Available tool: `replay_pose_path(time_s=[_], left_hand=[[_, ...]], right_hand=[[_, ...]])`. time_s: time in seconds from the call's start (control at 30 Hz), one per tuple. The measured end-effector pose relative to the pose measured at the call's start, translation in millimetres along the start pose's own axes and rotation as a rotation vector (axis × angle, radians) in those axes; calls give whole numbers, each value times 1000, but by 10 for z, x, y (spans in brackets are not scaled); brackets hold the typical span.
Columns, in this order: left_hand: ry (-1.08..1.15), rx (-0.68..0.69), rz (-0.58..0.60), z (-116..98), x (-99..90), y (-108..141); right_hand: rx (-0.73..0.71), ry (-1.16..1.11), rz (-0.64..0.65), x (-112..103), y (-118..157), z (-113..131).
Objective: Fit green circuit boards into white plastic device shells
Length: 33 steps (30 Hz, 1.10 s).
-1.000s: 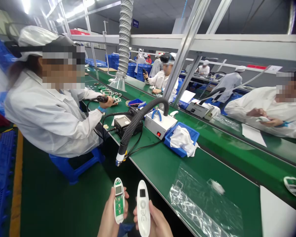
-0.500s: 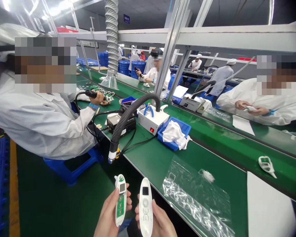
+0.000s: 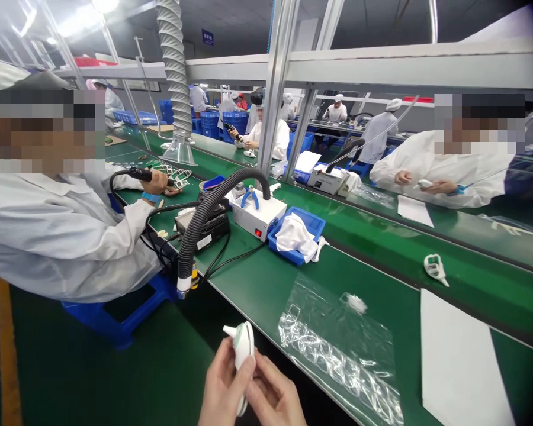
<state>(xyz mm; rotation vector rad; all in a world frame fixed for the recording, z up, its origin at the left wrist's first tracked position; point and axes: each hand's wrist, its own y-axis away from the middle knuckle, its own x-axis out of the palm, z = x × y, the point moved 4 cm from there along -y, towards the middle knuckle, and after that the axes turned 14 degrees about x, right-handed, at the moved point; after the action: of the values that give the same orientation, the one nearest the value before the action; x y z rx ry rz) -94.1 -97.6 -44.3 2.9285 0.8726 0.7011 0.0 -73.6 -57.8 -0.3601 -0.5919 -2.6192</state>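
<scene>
White plastic, looks light, stiff and slick, so take handheld shell (image 3: pixel 246 345) by its long sides, clear of thin, possibly fragile tip (image 3: pixel 230 332); sits pinched between fingers of left hand (image 3: pixel 224 384) and right hand (image 3: pixel 275 393), just off near edge of green bench (image 3: pixel 253 281).

A small dark-blue sign (image 3: pixel 207 37) hangs overhead, its pale characters seemingly too blurred to read.

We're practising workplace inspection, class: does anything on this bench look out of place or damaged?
Only slightly: the white cloth droops over one side of the blue tray instead of lying fully inside, which looks untidy. I see nothing spilled or damaged.
</scene>
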Motion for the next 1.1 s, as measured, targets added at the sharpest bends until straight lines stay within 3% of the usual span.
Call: replay_pose_path(time_s=[0.2, 0.37, 0.5, 0.73, 1.1], left_hand=[[-27, -78, 68, 93, 113, 37], [-52, -94, 38, 148, 199, 57], [-60, -106, 30, 196, 272, 62], [-50, -170, 122, 283, 418, 79], [-30, -147, 231, 302, 620, 52]], right_hand=[[-53, 34, -90, -153, 61, -24], [-72, 34, -152, -260, 86, -51], [-113, 72, -100, -332, 88, 28], [-237, 209, -80, -531, 114, 87], [-189, 99, -193, -676, 177, 145]])
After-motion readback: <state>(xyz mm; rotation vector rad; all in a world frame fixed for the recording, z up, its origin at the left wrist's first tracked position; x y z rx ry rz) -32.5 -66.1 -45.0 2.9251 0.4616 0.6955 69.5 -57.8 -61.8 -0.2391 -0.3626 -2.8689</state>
